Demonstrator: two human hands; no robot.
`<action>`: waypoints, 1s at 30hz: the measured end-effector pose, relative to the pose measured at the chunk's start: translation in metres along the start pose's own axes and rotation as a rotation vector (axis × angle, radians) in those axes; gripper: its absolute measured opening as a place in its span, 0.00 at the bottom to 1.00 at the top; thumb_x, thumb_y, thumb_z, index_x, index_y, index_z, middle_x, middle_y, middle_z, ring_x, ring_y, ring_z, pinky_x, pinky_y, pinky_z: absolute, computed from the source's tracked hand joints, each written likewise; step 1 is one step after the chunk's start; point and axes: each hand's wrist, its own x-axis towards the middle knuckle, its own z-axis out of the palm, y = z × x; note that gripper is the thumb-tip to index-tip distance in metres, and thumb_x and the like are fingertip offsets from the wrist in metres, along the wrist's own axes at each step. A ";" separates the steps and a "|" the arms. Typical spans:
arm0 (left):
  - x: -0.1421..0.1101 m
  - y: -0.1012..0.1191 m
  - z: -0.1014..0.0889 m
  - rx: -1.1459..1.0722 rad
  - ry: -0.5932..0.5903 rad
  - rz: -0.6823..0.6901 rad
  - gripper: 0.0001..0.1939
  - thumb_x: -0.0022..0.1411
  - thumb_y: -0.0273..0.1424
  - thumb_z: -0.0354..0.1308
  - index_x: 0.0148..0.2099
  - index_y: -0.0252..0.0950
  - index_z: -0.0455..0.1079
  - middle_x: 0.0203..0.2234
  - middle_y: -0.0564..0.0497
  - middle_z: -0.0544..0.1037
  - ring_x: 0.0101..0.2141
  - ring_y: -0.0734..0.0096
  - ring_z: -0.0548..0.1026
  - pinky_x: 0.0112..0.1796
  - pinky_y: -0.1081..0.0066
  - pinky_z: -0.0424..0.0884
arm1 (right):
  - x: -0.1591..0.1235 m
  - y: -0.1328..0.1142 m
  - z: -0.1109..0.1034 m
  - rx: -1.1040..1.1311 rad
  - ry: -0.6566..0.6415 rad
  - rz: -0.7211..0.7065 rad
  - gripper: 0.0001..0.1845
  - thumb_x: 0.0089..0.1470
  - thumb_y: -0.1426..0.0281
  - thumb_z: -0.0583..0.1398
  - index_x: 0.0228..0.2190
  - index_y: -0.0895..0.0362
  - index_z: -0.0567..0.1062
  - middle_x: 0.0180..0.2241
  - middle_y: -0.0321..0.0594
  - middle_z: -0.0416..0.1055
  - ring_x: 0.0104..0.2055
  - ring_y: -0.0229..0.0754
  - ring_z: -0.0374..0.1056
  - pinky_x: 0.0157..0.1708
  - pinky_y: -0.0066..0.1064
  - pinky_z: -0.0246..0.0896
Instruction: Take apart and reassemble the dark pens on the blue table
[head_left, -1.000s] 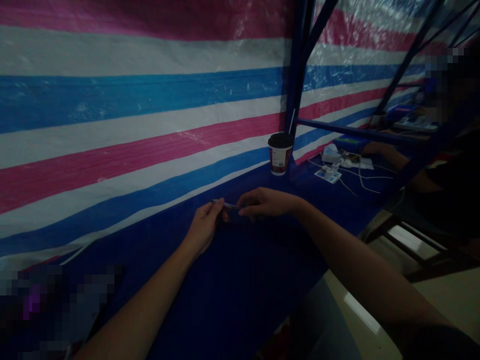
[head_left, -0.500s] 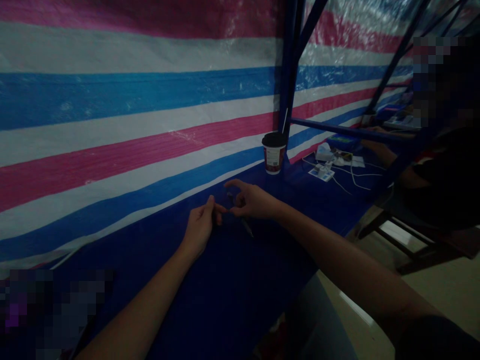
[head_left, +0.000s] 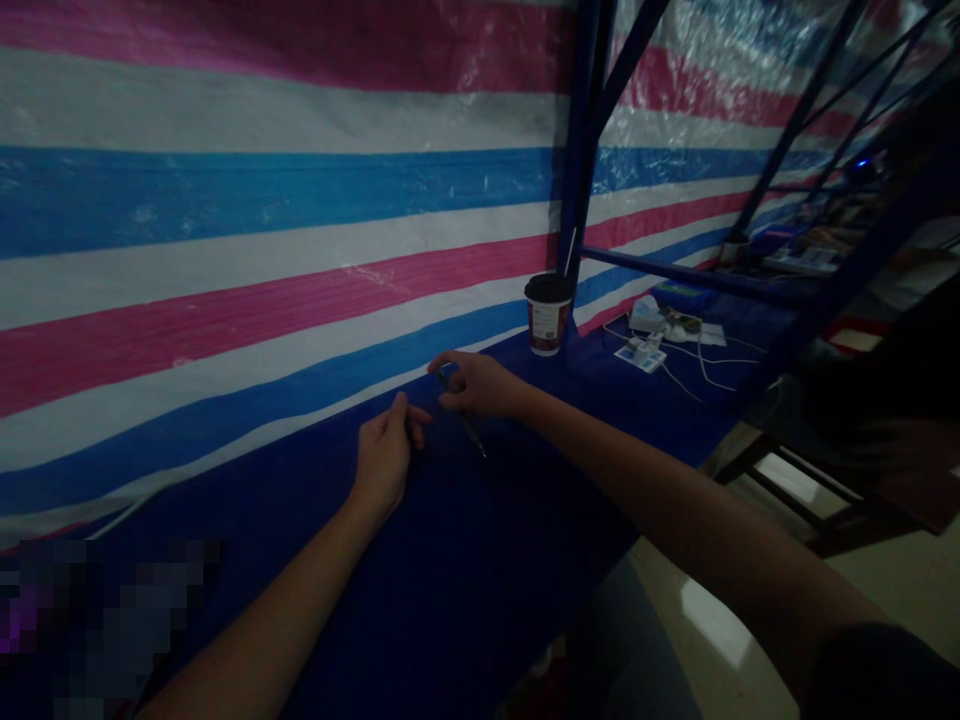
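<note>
A slim pen slants down through my right hand, its light tip pointing toward me over the blue tabletop. My right thumb and fingers are closed around it, and a shiny piece shows by the curled index finger. Just to the left, apart from the right hand, is my left hand, its thumb up and its fingers curled in. Whatever those left fingers hold, if anything, is hidden in the dim light.
A lidded paper cup stands by the blue metal frame. Beyond it lie white cables and plugs. Striped plastic sheeting forms the back wall. A person sits at the right by a stool.
My hands have drawn apart, both shifting a little to the left. The pen has moved left with my right hand. At the right, the other person's arm has come off the table.
</note>
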 end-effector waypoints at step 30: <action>-0.002 -0.002 0.000 0.038 -0.267 -0.019 0.19 0.63 0.46 0.61 0.27 0.38 0.70 0.19 0.54 0.68 0.21 0.73 0.63 0.23 0.71 0.56 | -0.020 -0.004 0.013 0.079 -0.029 -0.042 0.23 0.53 0.74 0.64 0.49 0.53 0.65 0.21 0.23 0.66 0.19 0.33 0.65 0.19 0.23 0.60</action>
